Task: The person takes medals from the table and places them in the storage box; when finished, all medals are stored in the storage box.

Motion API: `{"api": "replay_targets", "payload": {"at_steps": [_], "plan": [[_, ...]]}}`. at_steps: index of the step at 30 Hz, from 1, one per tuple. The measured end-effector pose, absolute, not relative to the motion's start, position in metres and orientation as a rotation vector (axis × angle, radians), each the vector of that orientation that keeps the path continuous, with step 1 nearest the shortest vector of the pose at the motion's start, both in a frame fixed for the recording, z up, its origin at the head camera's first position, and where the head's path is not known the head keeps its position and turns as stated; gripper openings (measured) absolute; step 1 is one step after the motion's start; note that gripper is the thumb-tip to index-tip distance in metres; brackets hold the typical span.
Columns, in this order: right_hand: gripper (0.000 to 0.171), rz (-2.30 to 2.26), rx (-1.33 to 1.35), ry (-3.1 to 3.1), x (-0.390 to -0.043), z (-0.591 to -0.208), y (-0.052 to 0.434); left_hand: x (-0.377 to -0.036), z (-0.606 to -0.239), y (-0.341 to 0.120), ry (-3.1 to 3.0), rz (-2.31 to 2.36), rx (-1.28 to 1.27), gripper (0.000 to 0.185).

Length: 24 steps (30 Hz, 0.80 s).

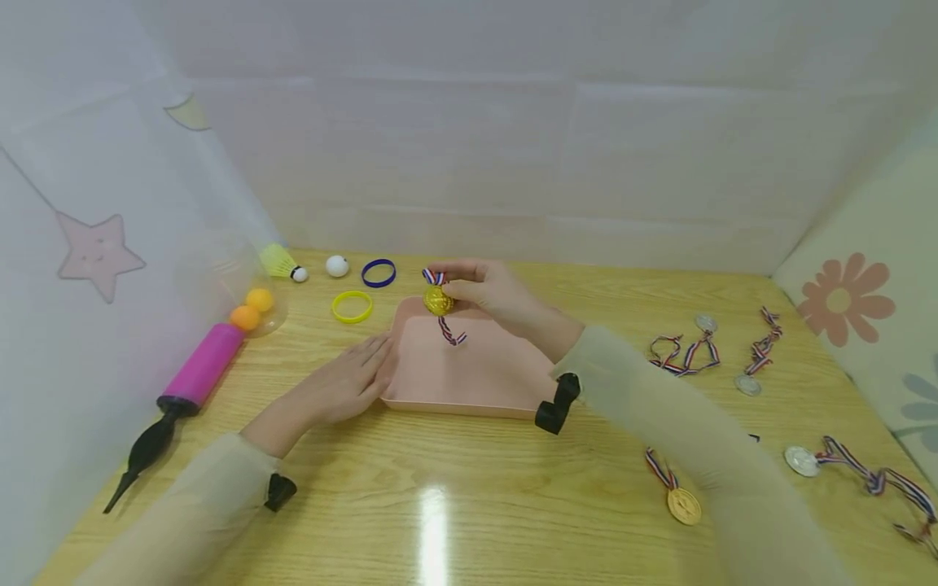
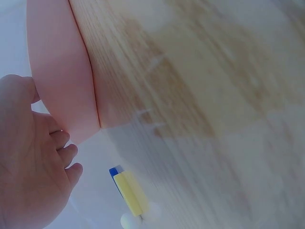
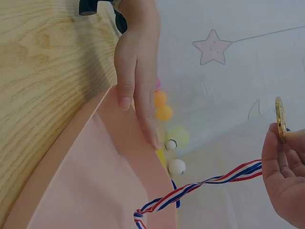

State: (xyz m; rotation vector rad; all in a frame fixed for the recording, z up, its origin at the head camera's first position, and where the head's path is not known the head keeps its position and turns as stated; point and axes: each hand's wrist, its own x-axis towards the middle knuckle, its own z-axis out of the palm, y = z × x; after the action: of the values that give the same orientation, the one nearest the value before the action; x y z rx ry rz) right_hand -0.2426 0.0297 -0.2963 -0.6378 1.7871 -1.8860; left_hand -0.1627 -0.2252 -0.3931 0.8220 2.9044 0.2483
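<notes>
We hold the gold medal (image 1: pixel 438 301) by its rim, pinched in our right hand (image 1: pixel 489 295) above the pink tray (image 1: pixel 476 382). We judge the disc light, stiff and slippery; its limp striped ribbon (image 3: pixel 200 185) trails below the grip. Our left hand (image 1: pixel 352 382) lies flat against the tray's edge.

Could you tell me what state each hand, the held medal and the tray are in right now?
right hand: pinches the gold medal, raised over the tray.
gold medal: held off the tray, ribbon hanging down.
left hand: flat, fingers straight against the tray's left edge.
pink tray: flat on the table, nothing lying in it.
</notes>
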Motion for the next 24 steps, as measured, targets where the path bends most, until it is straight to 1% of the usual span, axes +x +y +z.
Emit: {"api": "replay_targets", "payload": {"at_steps": [8, 15, 20, 24], "plan": [[0.035, -1.895, -0.636, 1.845, -0.254, -0.299, -0.004, -0.164, -0.395, -0.225, 2.915, 0.225, 0.832, 0.058], [0.038, -1.905, -0.613, 1.890, -0.262, -0.307, -0.020, -0.164, -0.395, -0.224, 2.913, 0.222, 0.827, 0.059], [0.036, -1.872, -0.515, 1.918, -0.262, -0.325, -0.022, -0.163, -0.394, -0.224, 2.909, 0.237, 0.835, 0.059], [0.033, -1.786, -0.500, 1.973, -0.258, -0.345, -0.020, -0.163, -0.393, -0.224, 2.904, 0.256, 0.840, 0.059]]}}
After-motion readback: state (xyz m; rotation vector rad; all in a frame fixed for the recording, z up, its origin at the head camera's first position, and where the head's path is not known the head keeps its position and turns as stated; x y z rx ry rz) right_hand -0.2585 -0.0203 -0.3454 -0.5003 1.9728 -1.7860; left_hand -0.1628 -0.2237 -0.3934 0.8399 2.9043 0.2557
